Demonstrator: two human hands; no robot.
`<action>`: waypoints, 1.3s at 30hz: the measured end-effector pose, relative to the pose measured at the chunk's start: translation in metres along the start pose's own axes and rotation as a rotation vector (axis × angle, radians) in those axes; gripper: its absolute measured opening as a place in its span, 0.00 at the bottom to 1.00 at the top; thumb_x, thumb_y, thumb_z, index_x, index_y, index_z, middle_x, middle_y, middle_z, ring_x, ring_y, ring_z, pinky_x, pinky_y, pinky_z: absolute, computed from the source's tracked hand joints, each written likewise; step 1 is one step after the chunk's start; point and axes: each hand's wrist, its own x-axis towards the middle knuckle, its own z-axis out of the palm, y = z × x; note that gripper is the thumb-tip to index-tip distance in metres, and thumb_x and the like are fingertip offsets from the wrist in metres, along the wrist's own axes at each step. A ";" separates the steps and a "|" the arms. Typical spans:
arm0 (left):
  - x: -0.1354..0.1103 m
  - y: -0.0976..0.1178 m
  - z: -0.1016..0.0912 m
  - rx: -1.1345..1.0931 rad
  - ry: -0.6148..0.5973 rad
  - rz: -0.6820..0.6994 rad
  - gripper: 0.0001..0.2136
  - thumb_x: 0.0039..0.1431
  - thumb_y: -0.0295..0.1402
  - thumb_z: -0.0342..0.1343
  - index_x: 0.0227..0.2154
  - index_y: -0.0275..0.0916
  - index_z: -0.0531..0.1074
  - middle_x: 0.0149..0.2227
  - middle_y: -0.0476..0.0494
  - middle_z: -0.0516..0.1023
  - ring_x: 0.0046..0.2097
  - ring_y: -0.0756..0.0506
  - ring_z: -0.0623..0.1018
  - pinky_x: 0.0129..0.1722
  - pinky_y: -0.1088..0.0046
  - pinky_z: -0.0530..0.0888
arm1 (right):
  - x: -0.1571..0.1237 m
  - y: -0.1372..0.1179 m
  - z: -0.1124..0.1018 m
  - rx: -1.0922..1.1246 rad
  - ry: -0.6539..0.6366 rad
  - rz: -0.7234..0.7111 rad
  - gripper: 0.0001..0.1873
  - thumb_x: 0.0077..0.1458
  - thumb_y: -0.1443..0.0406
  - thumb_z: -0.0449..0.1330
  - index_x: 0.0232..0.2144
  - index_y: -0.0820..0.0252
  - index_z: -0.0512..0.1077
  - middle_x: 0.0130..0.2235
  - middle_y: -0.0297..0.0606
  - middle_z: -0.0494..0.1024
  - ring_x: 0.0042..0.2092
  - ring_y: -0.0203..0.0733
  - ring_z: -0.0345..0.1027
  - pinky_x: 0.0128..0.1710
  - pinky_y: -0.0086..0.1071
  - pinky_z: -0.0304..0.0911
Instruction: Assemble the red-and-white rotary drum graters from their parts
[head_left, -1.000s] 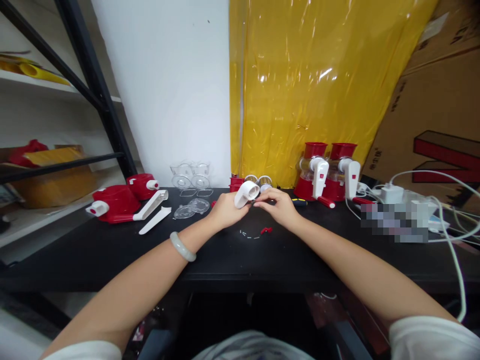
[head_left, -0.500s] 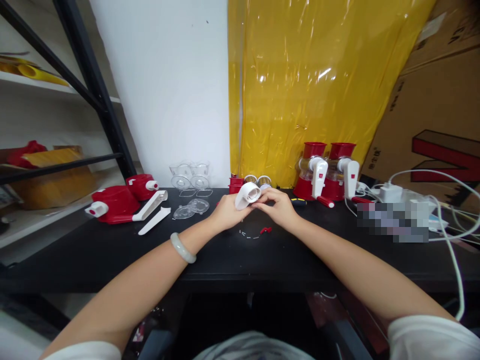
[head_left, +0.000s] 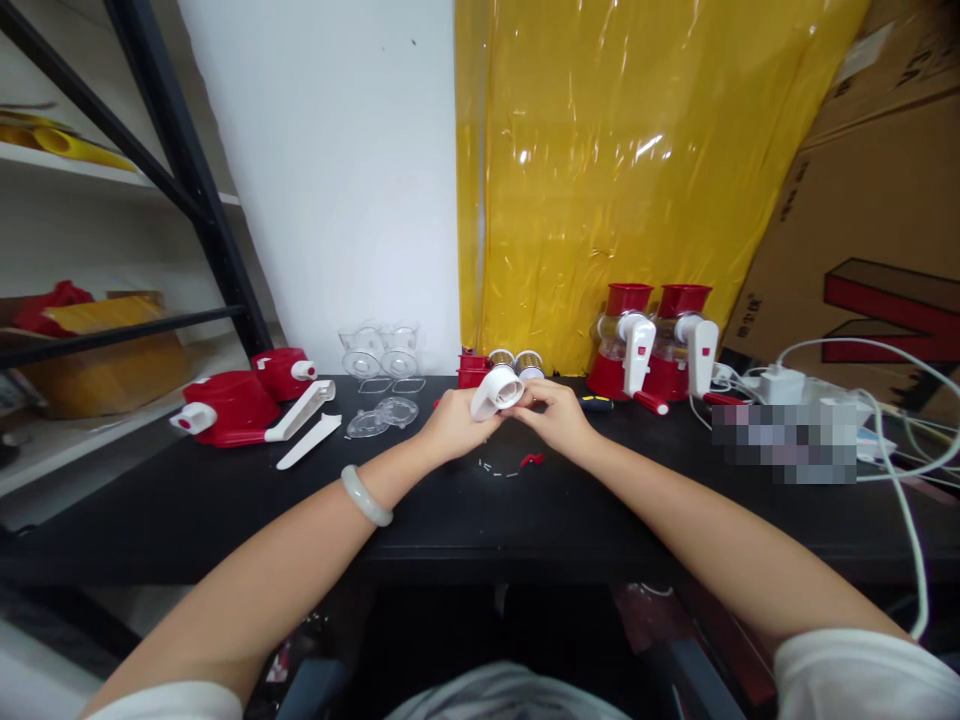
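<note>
My left hand is closed round a white plastic crank housing, its round hollow end facing up and to the right. My right hand has thumb and fingertips pinched together at the rim of that hollow end. What is between those fingertips, if anything, is too small to make out. Below the hands, several small silver screws or pins lie in a loose curve on the black table, beside a small red plastic piece. Behind the hands stand metal grater drums and a red plastic part.
Two red-and-white rotary graters stand at the back right, near white cables and a charger. A black-and-yellow screwdriver lies behind my right hand. To the left are red grater bases, a white cover strip and clear plastic parts.
The white crank housing has tilted slightly in my left hand, and the fingers of my right hand have shifted a little at its rim. Everything else stays in place.
</note>
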 end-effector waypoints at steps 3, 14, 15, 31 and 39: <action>0.000 -0.002 0.001 -0.009 -0.002 0.036 0.12 0.53 0.39 0.57 0.22 0.35 0.72 0.20 0.49 0.73 0.25 0.50 0.72 0.25 0.78 0.63 | 0.000 -0.001 0.000 -0.013 -0.011 0.007 0.12 0.49 0.60 0.66 0.20 0.57 0.72 0.30 0.37 0.78 0.37 0.42 0.71 0.35 0.35 0.66; 0.009 -0.017 -0.013 0.184 0.019 0.035 0.11 0.53 0.40 0.57 0.25 0.37 0.74 0.24 0.46 0.77 0.28 0.47 0.76 0.27 0.76 0.66 | 0.015 0.036 -0.039 -0.437 -0.154 0.099 0.18 0.61 0.54 0.53 0.31 0.58 0.76 0.34 0.42 0.78 0.39 0.44 0.71 0.43 0.38 0.63; 0.011 -0.020 -0.017 0.201 0.007 0.025 0.11 0.53 0.40 0.57 0.25 0.37 0.74 0.23 0.46 0.77 0.28 0.47 0.76 0.27 0.76 0.66 | 0.016 0.044 -0.046 -0.565 -0.224 0.158 0.18 0.61 0.55 0.52 0.33 0.58 0.76 0.35 0.43 0.78 0.41 0.45 0.70 0.44 0.38 0.62; 0.019 -0.042 -0.028 -0.129 -0.137 -0.119 0.14 0.50 0.42 0.60 0.21 0.35 0.71 0.20 0.45 0.77 0.24 0.48 0.76 0.25 0.76 0.71 | 0.007 0.093 -0.080 -0.938 -0.600 0.514 0.12 0.56 0.65 0.58 0.44 0.60 0.71 0.46 0.48 0.71 0.49 0.50 0.64 0.42 0.36 0.60; 0.026 -0.062 -0.033 -0.203 -0.046 -0.196 0.14 0.46 0.40 0.63 0.30 0.32 0.75 0.28 0.41 0.80 0.29 0.45 0.79 0.30 0.72 0.75 | 0.012 0.065 -0.083 -1.065 -0.528 0.494 0.12 0.57 0.67 0.52 0.45 0.62 0.66 0.44 0.52 0.70 0.46 0.55 0.66 0.38 0.43 0.59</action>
